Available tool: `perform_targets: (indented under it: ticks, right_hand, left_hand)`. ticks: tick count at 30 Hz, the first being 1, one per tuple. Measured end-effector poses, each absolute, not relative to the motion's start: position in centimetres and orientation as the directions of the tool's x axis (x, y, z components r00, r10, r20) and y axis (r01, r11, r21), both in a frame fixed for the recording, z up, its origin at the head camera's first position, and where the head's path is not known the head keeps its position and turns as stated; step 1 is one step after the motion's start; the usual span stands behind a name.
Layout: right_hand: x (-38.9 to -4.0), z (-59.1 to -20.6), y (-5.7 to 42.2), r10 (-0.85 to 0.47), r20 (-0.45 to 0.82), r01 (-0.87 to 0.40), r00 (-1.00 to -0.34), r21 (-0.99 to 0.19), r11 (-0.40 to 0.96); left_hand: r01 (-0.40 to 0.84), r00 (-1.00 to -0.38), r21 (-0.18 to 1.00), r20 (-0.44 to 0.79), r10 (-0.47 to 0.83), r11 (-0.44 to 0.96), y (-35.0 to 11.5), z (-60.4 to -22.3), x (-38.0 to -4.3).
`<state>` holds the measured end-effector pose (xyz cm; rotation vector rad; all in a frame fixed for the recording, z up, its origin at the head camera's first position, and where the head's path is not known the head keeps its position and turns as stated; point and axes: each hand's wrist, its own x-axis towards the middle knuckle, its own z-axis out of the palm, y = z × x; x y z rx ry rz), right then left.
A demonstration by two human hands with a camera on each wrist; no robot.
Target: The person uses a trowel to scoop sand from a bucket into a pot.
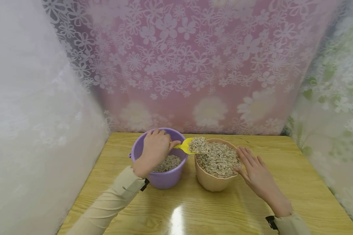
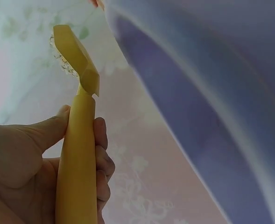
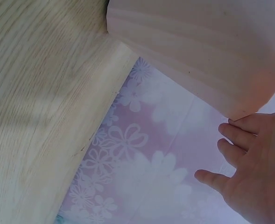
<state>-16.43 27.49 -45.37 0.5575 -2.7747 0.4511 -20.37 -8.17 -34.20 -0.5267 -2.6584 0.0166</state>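
Note:
A small yellow scoop (image 1: pixel 184 146) is gripped in my left hand (image 1: pixel 153 149), its blade loaded with pale flakes that look like oats (image 1: pixel 198 144). The blade reaches over the left rim of a peach-coloured pot (image 1: pixel 212 183), which is nearly full of the same flakes. In the left wrist view, thumb and fingers wrap the thick scoop handle (image 2: pixel 76 163). Beneath the left hand stands a purple bucket (image 1: pixel 164 181) with a smaller amount of flakes at its bottom. My right hand (image 1: pixel 259 179) rests against the pot's right rim; its fingers are extended.
Both containers stand side by side on a wood-grain table (image 1: pixel 223 212). A pink flowered curtain (image 1: pixel 194 81) hangs behind the table's far edge, with pale sheeting (image 1: pixel 32 114) on the left and a leafy-patterned sheet (image 1: pixel 329 124) on the right.

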Motion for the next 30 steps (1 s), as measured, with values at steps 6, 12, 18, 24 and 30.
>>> perform_targets:
  ticks: [6,12,18,24,30]
  right_hand:
    - [-16.4,-45.3,27.6,-0.331,0.32,-0.412,-0.888,-0.231,0.882]
    - [-16.5,-45.5,27.6,-0.328,0.33,-0.415,-0.885,-0.241,0.877]
    - [-16.5,-45.6,27.7,-0.327,0.333,-0.415,-0.884,-0.239,0.878]
    - [-16.4,-45.6,27.7,-0.331,0.323,-0.413,-0.887,-0.231,0.881]
    - [-16.5,-45.6,27.6,-0.331,0.335,-0.418,-0.882,-0.233,0.878]
  left_hand:
    - [0.395,-0.825,-0.114,0.393,0.406,0.912,-5.8,-35.1,-20.4]
    - [0.394,-0.793,-0.203,0.417,0.444,0.896,-3.7,-35.9,-20.4]
    - [0.37,-0.84,-0.294,0.301,0.452,0.881,-1.4,-36.1,-20.4]
    - [0.391,-0.843,-0.364,0.226,0.488,0.845,0.3,-36.3,-20.3]
    - [0.413,-0.826,-0.386,0.222,0.517,0.825,1.3,-36.2,-20.4]
